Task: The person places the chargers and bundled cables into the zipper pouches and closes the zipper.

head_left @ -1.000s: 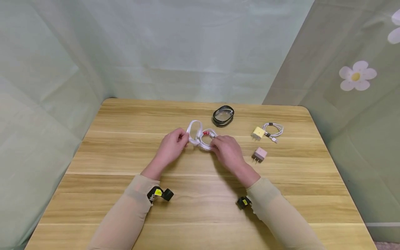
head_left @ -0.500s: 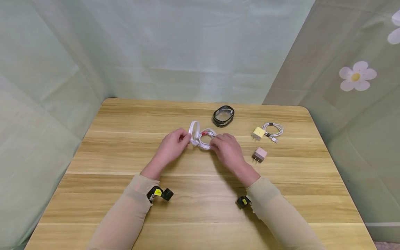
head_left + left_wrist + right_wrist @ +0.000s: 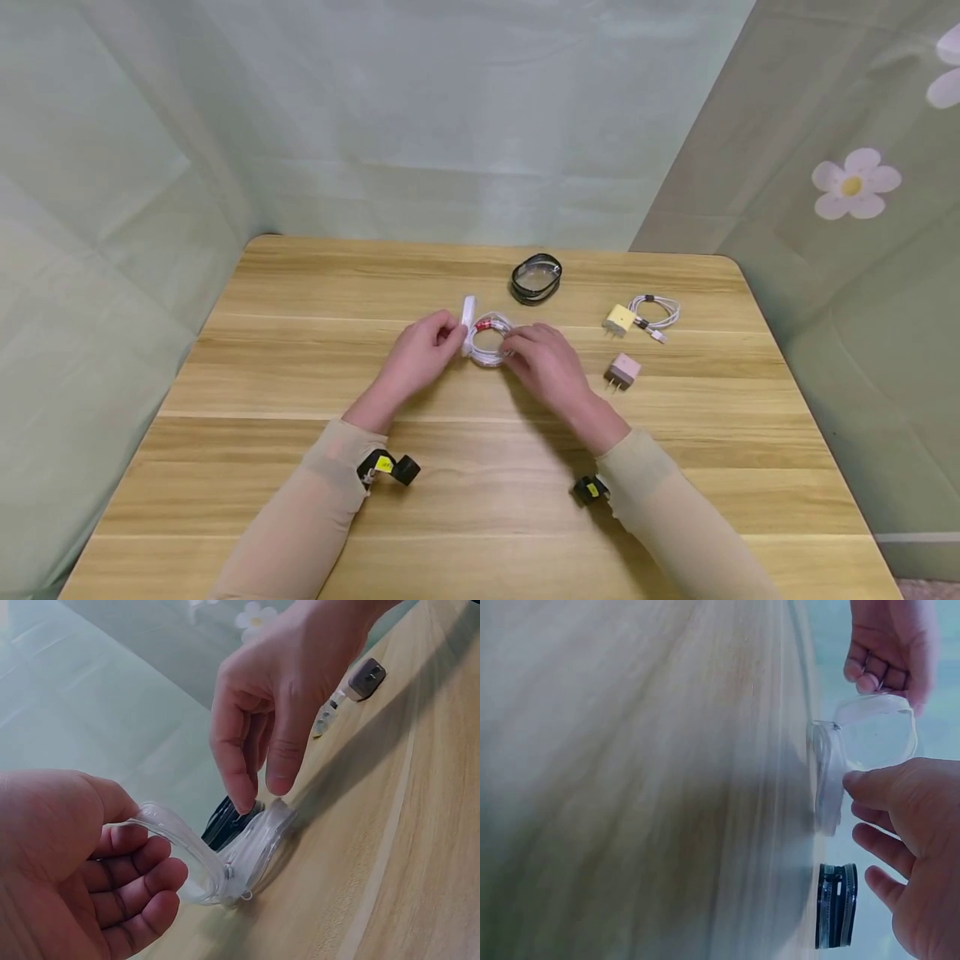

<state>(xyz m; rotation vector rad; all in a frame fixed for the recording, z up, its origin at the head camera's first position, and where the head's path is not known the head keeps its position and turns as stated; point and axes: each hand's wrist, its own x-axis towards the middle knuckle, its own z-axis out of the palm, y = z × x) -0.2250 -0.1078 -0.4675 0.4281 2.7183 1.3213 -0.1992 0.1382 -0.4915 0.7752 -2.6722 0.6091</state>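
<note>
Clear lid (image 3: 468, 312) swung up — left hand (image 3: 422, 353) pinching it, right hand (image 3: 551, 358) pinching the case base (image 3: 827, 780); nearer closed.

Cable coil (image 3: 487, 360) on table (image 3: 480, 508) between left hand (image 3: 422, 354) and right hand (image 3: 547, 360), second coil (image 3: 534, 297) behind, plugs (image 3: 623, 371) to the right

High head view faces down; near, tilted wrist views share the white coil (image 3: 256, 841).
</note>
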